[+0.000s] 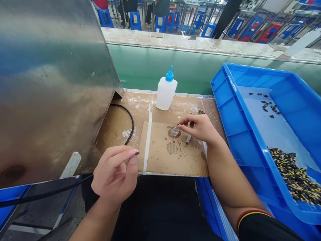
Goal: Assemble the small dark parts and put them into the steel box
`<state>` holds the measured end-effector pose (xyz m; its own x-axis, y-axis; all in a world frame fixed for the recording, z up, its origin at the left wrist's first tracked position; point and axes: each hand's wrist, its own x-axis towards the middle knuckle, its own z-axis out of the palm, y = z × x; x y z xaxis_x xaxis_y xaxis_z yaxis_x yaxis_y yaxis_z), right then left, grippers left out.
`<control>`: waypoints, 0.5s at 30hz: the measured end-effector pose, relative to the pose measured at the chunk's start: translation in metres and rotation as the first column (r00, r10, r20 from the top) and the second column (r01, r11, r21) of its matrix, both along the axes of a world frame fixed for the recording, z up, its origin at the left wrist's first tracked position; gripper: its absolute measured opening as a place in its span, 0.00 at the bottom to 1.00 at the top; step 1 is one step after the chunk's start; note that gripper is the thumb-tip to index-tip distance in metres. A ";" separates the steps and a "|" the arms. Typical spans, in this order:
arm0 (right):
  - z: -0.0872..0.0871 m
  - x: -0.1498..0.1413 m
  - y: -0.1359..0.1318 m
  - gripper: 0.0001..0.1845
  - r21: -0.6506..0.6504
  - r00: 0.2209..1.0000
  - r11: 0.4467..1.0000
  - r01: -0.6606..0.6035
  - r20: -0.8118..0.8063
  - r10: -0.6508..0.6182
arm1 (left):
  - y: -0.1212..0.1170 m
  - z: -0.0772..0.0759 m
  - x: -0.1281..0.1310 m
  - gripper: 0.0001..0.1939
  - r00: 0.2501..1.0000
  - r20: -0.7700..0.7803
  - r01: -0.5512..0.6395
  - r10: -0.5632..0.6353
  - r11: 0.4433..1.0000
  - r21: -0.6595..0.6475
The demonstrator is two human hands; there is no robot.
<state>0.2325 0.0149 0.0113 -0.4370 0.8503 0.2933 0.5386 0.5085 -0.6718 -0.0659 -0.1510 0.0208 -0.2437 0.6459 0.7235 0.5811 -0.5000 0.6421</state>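
Tiny dark part (136,153) pinched in the left hand (114,170), right hand (198,129) pinching a second dark part (178,125) just over a clear disc (175,131) on the cardboard sheet (190,160), glue bottle (165,90) behind, blue crate (225,90) alongside

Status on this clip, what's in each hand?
Left hand pinching small dark part. Right hand pinching another dark part just above clear disc on cardboard sheet. Steel housing beside left hand.
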 end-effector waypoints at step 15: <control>0.002 -0.002 -0.001 0.09 -0.002 1.000 1.000 0.016 0.001 -0.016 | 0.010 -0.004 0.008 0.16 0.998 0.027 0.060 -0.061 0.998 0.033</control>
